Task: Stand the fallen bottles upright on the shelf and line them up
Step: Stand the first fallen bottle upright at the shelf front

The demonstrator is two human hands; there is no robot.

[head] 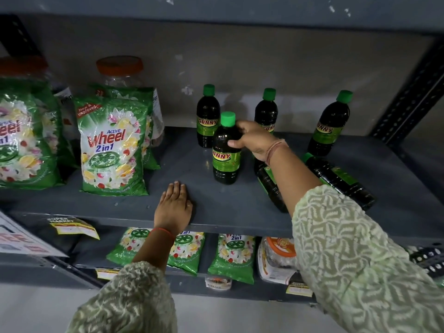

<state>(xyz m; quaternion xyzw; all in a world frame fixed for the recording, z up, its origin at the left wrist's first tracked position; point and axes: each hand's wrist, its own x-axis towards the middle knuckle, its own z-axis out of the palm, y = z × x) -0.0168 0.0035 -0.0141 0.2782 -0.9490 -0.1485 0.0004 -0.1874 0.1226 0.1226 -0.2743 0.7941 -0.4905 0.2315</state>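
Observation:
Dark bottles with green caps and green SUNNY labels stand on the grey shelf [187, 164]. My right hand [252, 140] grips the shoulder of the front upright bottle [225, 159]. Three more bottles stand behind: one at the back left [207, 116], one at the back middle [266, 111] partly behind my hand, one at the back right [330, 126]. Two bottles lie on their sides: one [341, 181] right of my forearm, another [270, 186] partly hidden under my forearm. My left hand [174, 205] rests flat on the shelf's front edge, holding nothing.
Green Wheel detergent packs [113, 145] stand at the shelf's left, with orange-lidded clear jars [120, 68] behind them. A perforated metal upright [413, 97] bounds the right side. The lower shelf holds more detergent packs [231, 258] and a jar [276, 258].

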